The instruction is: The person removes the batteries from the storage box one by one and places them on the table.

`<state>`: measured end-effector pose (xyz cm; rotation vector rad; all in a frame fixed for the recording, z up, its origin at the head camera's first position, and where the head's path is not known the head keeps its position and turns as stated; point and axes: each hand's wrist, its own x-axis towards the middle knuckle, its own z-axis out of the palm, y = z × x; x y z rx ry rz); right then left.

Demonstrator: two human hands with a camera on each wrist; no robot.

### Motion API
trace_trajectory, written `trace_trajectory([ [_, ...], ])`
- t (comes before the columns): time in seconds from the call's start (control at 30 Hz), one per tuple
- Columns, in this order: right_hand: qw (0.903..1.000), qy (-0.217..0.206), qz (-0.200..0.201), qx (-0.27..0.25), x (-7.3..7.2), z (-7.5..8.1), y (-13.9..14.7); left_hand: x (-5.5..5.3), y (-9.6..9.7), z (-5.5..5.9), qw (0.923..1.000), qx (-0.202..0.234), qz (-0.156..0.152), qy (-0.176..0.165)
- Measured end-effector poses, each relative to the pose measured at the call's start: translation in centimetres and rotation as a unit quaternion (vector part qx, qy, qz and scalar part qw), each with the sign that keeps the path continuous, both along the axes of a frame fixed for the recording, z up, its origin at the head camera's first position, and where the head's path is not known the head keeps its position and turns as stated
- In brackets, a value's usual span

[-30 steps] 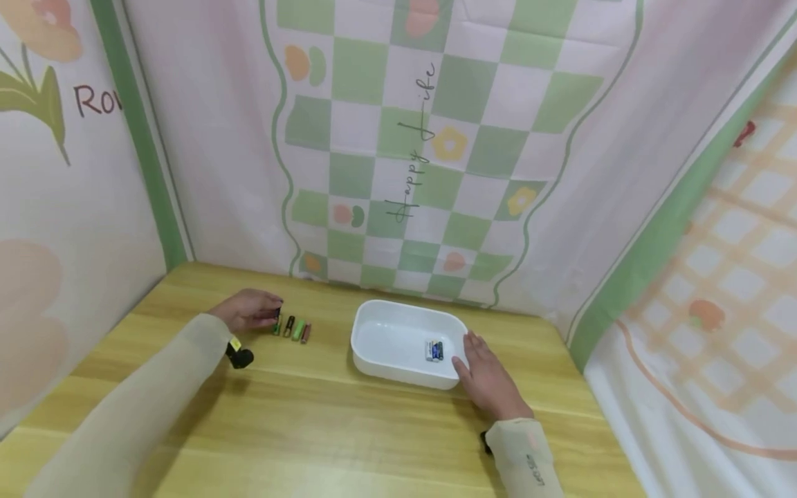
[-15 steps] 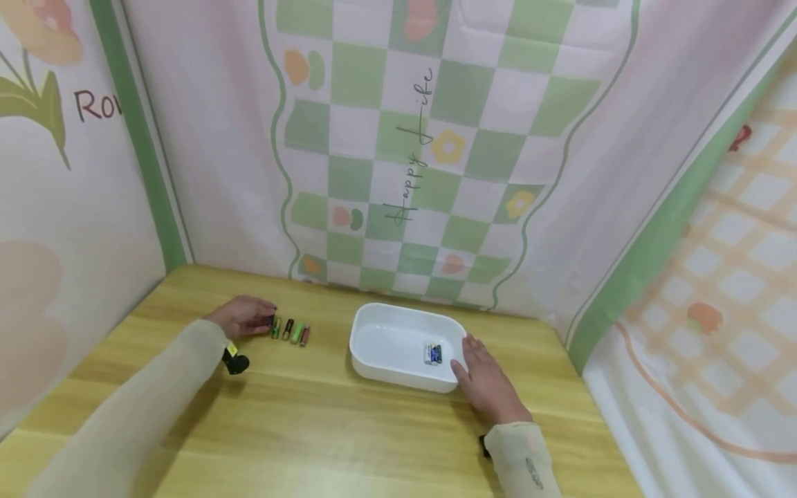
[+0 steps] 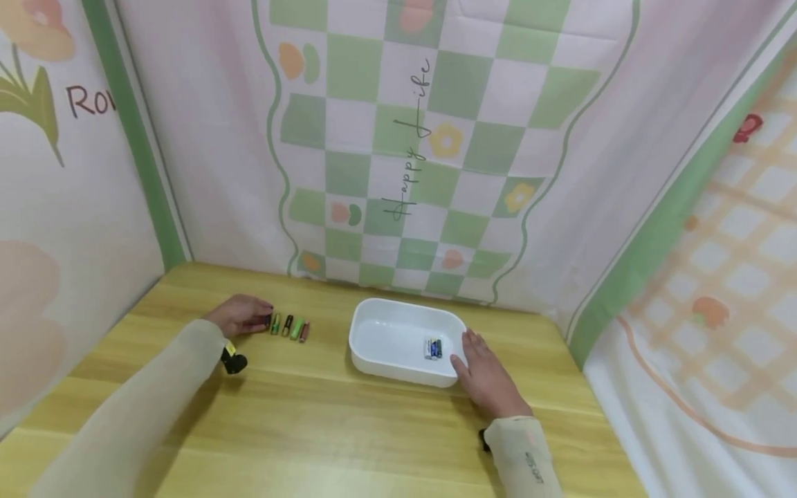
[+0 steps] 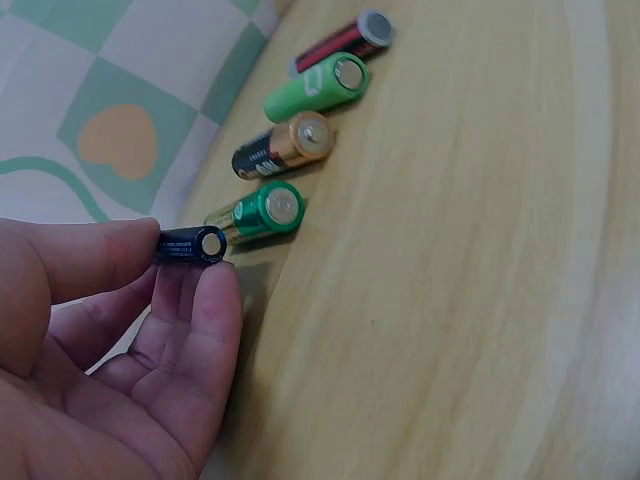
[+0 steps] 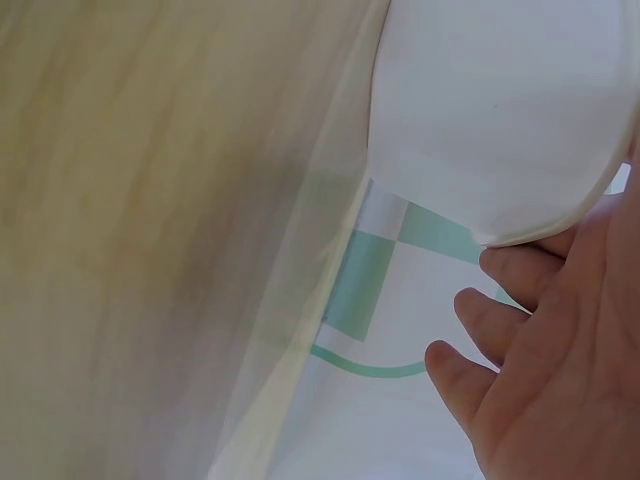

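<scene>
In the left wrist view, my left hand (image 4: 120,330) pinches a small dark battery (image 4: 190,245) between thumb and fingers. It is at the near end of a row of batteries lying on the table: a green-and-gold one (image 4: 265,212), a black-and-copper one (image 4: 285,145), a light green one (image 4: 318,87) and a dark red one (image 4: 345,42). To the right in the head view stands a white plastic basin (image 3: 398,373). My right hand (image 3: 488,377) rests against its right end, fingers along the outer wall and thumb at the rim.
Inside the basin, near its right end, lies a small cluster of batteries (image 3: 434,348) in white, blue and dark colours. The wooden table (image 3: 324,429) meets a printed cloth wall (image 3: 405,173) at the back.
My left hand has shifted slightly left and toward me, bringing the dark battery from over the green-and-gold one to its left side. The right hand stays at the basin.
</scene>
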<state>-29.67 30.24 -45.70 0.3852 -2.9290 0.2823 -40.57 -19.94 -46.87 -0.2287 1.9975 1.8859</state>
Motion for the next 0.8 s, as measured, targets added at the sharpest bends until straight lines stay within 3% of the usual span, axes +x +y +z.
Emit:
trace_trajectory([
  [0.53, 0.9999, -0.006, -0.001, -0.008, -0.09, 0.07, 0.07, -0.14, 0.1, 0.39, 0.9991, -0.042, 0.005, 0.0],
  [0.8, 0.9999, -0.004, 0.0, -0.009, -0.05, 0.14, 0.12, -0.3, 0.58, 0.68, 0.9949, -0.1, 0.007, -0.004],
])
